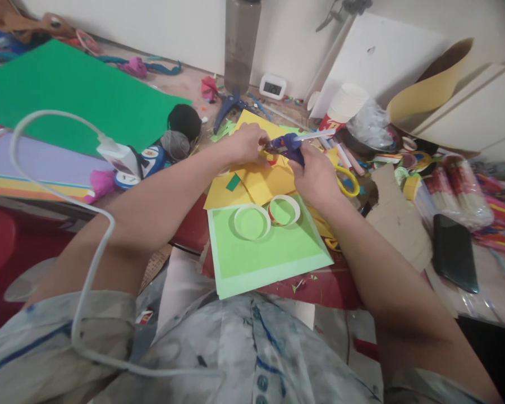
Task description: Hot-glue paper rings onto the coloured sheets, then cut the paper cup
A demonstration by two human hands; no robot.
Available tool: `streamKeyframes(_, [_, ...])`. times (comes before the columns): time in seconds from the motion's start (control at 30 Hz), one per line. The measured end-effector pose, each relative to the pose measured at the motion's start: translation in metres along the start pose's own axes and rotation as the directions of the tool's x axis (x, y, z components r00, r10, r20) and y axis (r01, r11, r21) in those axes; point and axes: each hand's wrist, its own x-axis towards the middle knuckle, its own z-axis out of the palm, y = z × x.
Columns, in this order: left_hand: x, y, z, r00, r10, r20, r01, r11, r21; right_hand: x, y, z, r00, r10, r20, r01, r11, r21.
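Observation:
My right hand [317, 177] is wrapped round a blue glue gun [287, 147], and a whitish glue stick [315, 134] pokes out of its back end. The gun's nozzle points left at my left hand [249, 143], whose fingers are pinched together close to the tip. What they hold is too small and hidden to make out. Beneath both hands lie yellow paper sheets [260, 188] with a small green strip [233, 182] on them. Nearer to me, two pale paper rings [252, 222] stand side by side on a light green sheet [269, 255].
Yellow-handled scissors [348, 180] lie right of my right hand. A green sheet [76, 95] covers the back left, near black yarn [184, 128]. A white cable [107, 235] crosses my left arm. At right are cardboard [398, 219] and a phone [455, 252]; a bottle [242, 45] stands behind.

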Motion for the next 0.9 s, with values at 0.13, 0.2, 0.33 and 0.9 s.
streamKeyframes(0.13, [0.000, 0.001, -0.001, 1.000, 0.011, 0.003, -0.011, 1.000, 0.002, -0.005, -0.001, -0.006, 0.999, -0.011, -0.041, 0.010, 1.000, -0.023])
streamKeyframes(0.2, [-0.001, 0.003, -0.001, 1.000, 0.003, 0.008, -0.003, 1.000, 0.001, -0.009, -0.002, -0.009, 0.998, -0.011, -0.056, 0.009, 0.999, -0.034])
streamKeyframes(0.33, [-0.003, 0.009, 0.003, 0.996, -0.087, -0.036, 0.087, 0.996, 0.013, -0.014, -0.002, -0.015, 0.998, -0.006, -0.070, 0.003, 0.999, -0.038])
streamKeyframes(0.9, [-0.010, 0.009, -0.002, 1.000, 0.014, 0.012, -0.014, 1.000, 0.027, -0.012, 0.003, -0.010, 0.999, 0.010, -0.052, -0.011, 1.000, -0.012])
